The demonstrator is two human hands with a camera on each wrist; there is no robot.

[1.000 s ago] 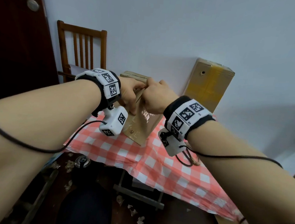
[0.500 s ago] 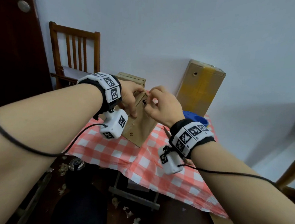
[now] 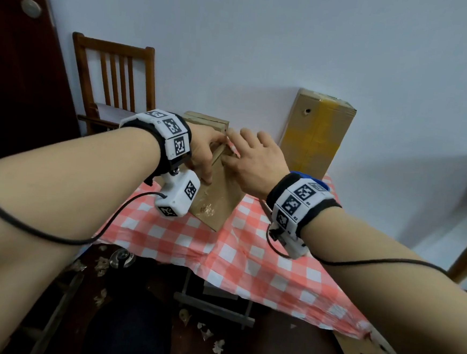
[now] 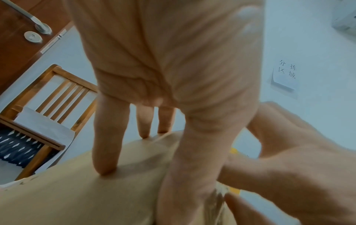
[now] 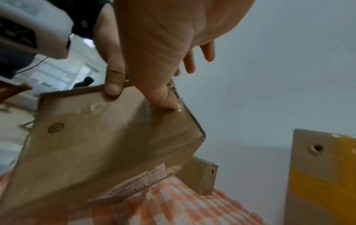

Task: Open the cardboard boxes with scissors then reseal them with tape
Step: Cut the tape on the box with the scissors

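Cardboard box (image 3: 216,200) under both hands stands tilted on the checked cloth of the surface (image 3: 247,264), near its far left part, in front of the wall; a taller box (image 3: 318,133) with a yellow tape band stands upright well to its right, against the wall. Left hand (image 3: 205,152) grips the upper edge of the near box, thumb on the near face and fingers (image 4: 105,137) spread and pressed on the far face. Right hand (image 3: 251,161) lies largely open, its thumb tip (image 5: 163,99) pressing on a strip of clear tape (image 5: 180,106) at the upper corner; other fingers extended, holding nothing.

Assessment: box appears light, since one hand keeps it tipped on an edge; walls are stiff single cardboard but will dent under point pressure. Clear tape is glossy and wrinkled, likely slick on top and tacky beneath; it should be rubbed flat from the middle outward. Best hold is across the top edge, thumb opposing fingers, away from the seam being sealed. Risk: the tilted box may slide on the loose cloth under a downward push. Scissors not seen in any view.
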